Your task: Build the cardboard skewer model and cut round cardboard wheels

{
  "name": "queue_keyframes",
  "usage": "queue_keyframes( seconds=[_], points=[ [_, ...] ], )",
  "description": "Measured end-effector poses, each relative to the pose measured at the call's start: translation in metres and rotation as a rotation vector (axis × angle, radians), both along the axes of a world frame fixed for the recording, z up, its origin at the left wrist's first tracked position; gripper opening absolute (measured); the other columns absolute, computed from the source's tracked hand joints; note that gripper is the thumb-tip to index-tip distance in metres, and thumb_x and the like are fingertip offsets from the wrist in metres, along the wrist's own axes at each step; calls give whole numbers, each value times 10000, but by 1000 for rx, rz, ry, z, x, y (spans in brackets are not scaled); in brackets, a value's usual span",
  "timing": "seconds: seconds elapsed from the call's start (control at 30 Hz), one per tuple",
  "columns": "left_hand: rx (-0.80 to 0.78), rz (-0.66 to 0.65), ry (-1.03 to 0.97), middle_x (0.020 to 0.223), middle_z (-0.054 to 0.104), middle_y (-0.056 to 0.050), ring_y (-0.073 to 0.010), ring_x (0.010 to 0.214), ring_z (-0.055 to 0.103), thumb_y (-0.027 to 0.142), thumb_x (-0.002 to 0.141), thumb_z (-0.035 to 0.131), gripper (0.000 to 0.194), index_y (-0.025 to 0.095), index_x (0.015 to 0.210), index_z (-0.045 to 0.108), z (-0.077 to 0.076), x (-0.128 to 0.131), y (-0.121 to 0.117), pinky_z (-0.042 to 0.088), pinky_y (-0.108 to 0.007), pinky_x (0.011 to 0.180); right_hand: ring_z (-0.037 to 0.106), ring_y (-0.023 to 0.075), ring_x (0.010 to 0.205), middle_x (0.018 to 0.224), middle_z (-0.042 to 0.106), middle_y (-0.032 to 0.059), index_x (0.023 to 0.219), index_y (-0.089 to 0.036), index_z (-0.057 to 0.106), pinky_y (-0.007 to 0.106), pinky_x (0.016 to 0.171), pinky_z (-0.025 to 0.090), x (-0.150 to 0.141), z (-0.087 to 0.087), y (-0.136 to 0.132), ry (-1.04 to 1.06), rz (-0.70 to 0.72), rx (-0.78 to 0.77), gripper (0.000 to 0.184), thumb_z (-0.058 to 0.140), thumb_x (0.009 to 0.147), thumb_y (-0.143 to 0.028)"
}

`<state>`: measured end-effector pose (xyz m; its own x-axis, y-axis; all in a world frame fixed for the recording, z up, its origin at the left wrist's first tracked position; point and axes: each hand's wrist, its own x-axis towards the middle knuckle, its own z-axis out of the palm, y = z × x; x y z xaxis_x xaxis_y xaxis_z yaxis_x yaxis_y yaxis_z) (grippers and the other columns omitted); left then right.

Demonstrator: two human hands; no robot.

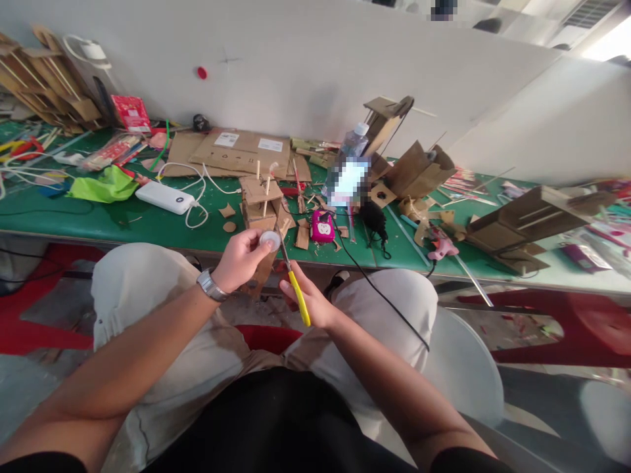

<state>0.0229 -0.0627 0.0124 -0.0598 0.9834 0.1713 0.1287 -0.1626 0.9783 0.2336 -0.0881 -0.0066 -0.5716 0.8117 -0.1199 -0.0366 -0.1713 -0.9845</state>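
Between the thumb and fingers of my left hand [245,258] is a small round whitish disc [269,240], perhaps a roll of tape or a cap. My right hand [309,297] grips a pair of scissors [298,295] with yellow handles. The blades point up and away, close beside the disc's right edge; whether they touch it I cannot tell. Just beyond both hands a cardboard box structure [261,194] with thin wooden sticks standing in it is at the table's near edge. Part of it is hidden behind my hands.
On the green table [217,230] lie cardboard scraps [302,235], a pink case [323,226], a white power bank [165,198] with cables and a lit phone [349,180]. A pink glue gun [442,247] and further cardboard structures [522,223] are to the right. A black cable crosses my right knee.
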Motion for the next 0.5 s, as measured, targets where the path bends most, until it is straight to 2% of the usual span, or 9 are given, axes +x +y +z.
queue_keyframes(
  seconds=[0.1,0.2,0.33,0.5],
  points=[
    [-21,-23,-22,771,676,-20,-149,676,530,518,865,796,373,153,915,738,1,0,0,389,-266,614,355,104,518,704,417,-89,1237,-316,565,229,462,314,2,-2,1,35,106,-112,548,811,907,-678],
    [-47,-33,-49,796,690,-32,-153,692,543,519,852,803,390,145,951,753,2,0,0,395,-269,628,367,105,518,701,412,-88,1271,-317,562,231,466,310,5,-1,3,2,140,-63,576,755,926,-735],
    [-59,-43,-73,750,659,-16,-145,663,509,505,841,810,361,157,913,746,4,0,0,376,-268,608,382,113,542,702,419,-74,1214,-314,585,234,474,329,7,-1,4,-84,100,35,482,697,980,-719],
    [-54,-49,-81,693,624,6,-142,635,489,471,829,825,313,175,858,724,8,1,0,379,-271,597,353,104,528,712,449,-59,1053,-288,548,236,448,306,2,-5,4,-67,55,60,450,659,1004,-721]
  ],
)
